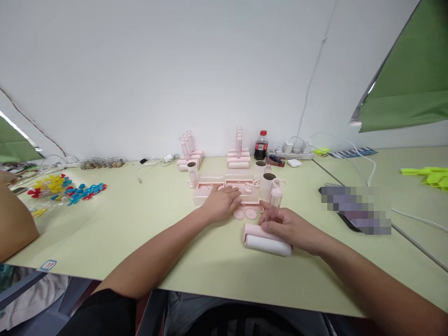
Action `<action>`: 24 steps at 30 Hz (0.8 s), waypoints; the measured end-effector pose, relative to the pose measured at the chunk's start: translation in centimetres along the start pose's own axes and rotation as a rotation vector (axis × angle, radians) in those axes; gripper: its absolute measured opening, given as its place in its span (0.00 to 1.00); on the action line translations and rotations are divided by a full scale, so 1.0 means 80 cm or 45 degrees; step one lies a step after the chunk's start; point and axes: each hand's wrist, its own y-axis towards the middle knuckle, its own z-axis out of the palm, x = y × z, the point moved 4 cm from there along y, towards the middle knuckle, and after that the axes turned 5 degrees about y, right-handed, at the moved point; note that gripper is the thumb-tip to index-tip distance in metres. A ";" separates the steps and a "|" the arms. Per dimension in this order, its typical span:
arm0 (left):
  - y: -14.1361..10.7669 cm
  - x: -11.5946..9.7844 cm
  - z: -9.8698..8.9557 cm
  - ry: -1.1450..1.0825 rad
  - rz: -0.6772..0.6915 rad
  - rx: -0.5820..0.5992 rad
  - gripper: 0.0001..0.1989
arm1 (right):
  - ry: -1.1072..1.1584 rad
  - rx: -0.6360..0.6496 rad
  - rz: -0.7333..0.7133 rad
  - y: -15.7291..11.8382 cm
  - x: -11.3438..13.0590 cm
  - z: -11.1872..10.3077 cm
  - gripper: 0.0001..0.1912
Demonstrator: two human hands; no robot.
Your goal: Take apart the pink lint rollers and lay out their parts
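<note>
My left hand lies with fingers stretched out over the front of a clear plastic box with pink trays inside; whether it grips anything below is hidden. My right hand is just behind a pink and white lint roller on the table. Its thumb touches or nearly touches the roller's top, and the other fingers are bent and apart from it. Two round pink discs lie between my hands. Beyond my right fingers stand a clear pink-capped handle and a paper roll with a brown core.
Pink rollers with upright handles stand by the wall at left and middle. A cola bottle and a power strip are behind. A blurred phone-like object lies right, colourful plastic pieces left, near another person's arm.
</note>
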 end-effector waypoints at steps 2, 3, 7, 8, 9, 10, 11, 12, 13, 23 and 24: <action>-0.003 0.000 0.000 -0.007 -0.013 0.013 0.21 | -0.014 -0.006 0.009 -0.001 -0.002 -0.002 0.08; -0.004 -0.001 -0.001 -0.016 -0.015 0.005 0.21 | -0.022 -0.013 0.008 -0.002 -0.002 -0.004 0.08; -0.018 -0.013 -0.016 -0.280 -0.032 -0.213 0.21 | 0.010 -0.143 -0.080 -0.004 0.002 -0.013 0.11; -0.024 -0.018 -0.020 -0.451 -0.052 -0.284 0.22 | 0.056 -0.207 -0.121 -0.005 0.005 -0.015 0.13; -0.030 -0.023 -0.022 -0.669 -0.069 -0.335 0.23 | 0.123 -0.284 -0.167 -0.004 0.008 -0.017 0.15; -0.035 -0.029 -0.023 -0.922 -0.073 -0.358 0.25 | 0.203 -0.372 -0.217 -0.004 0.011 -0.017 0.16; -0.039 -0.036 -0.022 -1.182 -0.067 -0.363 0.27 | 0.285 -0.457 -0.272 -0.003 0.015 -0.017 0.18; -0.042 -0.042 -0.020 -1.418 -0.064 -0.358 0.29 | 0.357 -0.516 -0.330 -0.002 0.020 -0.014 0.19; -0.044 -0.046 -0.018 -1.607 -0.074 -0.354 0.30 | 0.411 -0.529 -0.383 0.000 0.025 -0.010 0.20; -0.053 -0.007 -0.034 -2.025 -0.219 -0.631 0.24 | 0.560 -0.054 -0.442 0.026 0.029 -0.003 0.19; -0.056 -0.008 -0.037 -1.911 -0.161 -0.585 0.24 | 0.609 -0.002 -0.404 0.027 0.024 -0.006 0.18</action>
